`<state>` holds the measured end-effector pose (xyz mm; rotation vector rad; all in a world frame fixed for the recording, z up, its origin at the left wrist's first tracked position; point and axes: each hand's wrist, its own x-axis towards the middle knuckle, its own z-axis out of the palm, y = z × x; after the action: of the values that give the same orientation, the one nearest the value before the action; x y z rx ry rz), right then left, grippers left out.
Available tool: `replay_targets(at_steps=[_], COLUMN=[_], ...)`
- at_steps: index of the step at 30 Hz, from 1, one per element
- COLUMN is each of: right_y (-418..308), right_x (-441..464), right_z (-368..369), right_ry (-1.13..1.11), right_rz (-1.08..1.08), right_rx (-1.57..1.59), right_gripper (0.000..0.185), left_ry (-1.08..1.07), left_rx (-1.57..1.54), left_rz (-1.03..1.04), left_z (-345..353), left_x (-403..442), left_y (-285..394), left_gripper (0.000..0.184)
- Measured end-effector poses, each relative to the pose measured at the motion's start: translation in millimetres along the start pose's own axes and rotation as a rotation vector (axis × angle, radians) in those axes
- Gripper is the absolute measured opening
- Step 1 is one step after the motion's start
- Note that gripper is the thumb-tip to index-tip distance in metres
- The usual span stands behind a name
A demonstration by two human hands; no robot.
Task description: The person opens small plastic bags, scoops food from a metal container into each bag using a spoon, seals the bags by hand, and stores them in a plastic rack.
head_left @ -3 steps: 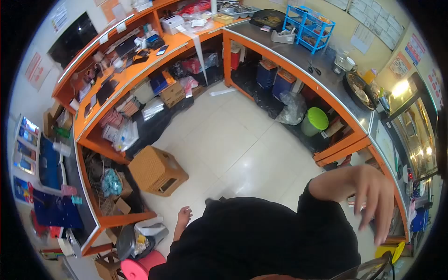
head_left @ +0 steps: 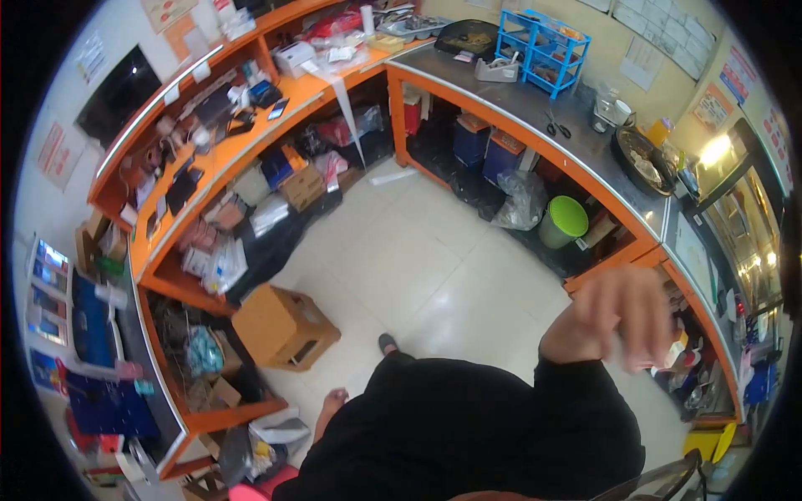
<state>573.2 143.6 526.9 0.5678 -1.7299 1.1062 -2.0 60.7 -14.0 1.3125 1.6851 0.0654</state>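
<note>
My right hand (head_left: 622,317) is raised at the right, in front of the orange counter frame. It is blurred, its fingers hang down and apart, and no object shows in it. Low at the left of my body, my left hand (head_left: 336,399) is small in view; its fingers are too small and blurred to read. Nearest to it stands a brown stool (head_left: 280,327) on the tiled floor. One dark shoe (head_left: 387,343) shows in front of my black clothing.
An orange counter (head_left: 242,159) with cluttered shelves curves round the left. A dark worktop (head_left: 518,96) holds a blue rack (head_left: 543,50), scissors (head_left: 557,126) and a pan (head_left: 642,160). Below stands a green-lidded bin (head_left: 564,221). A pink lid (head_left: 263,487) is at bottom left.
My right hand has moved up and to the left. My left hand has shifted slightly down. The shoe has come further into view, and the whole view has tilted slightly.
</note>
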Motion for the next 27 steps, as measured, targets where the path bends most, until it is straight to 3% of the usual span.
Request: replay_targets(at_steps=[3,9,13,15,19,24,27], right_y=[47,63,60,59,49,14,1], right_x=[-32,-40,-51,-67,-106,-140,-153], right_z=[-57,-115,-159,-180,-227,-339,-427], right_ry=[0.180,0.625,0.786,0.872,1.008,1.173,1.234], right_rz=[0.146,0.428,0.481,0.549,0.697,0.814,0.868], right_rx=[-0.091,-0.467,-0.583,-0.626,-0.710,-0.693,-0.684], right_gripper=[0.030,0.032,0.030,0.029,0.027,0.026,0.028], left_ry=[-0.184,-0.301,-0.340,-0.190,0.000,-0.169,-0.183], left_rx=[0.347,0.604,1.205,1.307,-0.100,0.012,0.074], left_rz=[-0.065,0.035,0.516,0.759,0.326,0.522,0.450], left_z=[-30,-146,-219,-228,-178,-97,-75], left_x=[39,163,299,367,460,510,512], left_y=[18,103,204,279,431,548,591], left_gripper=[0.030,0.029,0.030,0.031,0.024,0.031,0.029])
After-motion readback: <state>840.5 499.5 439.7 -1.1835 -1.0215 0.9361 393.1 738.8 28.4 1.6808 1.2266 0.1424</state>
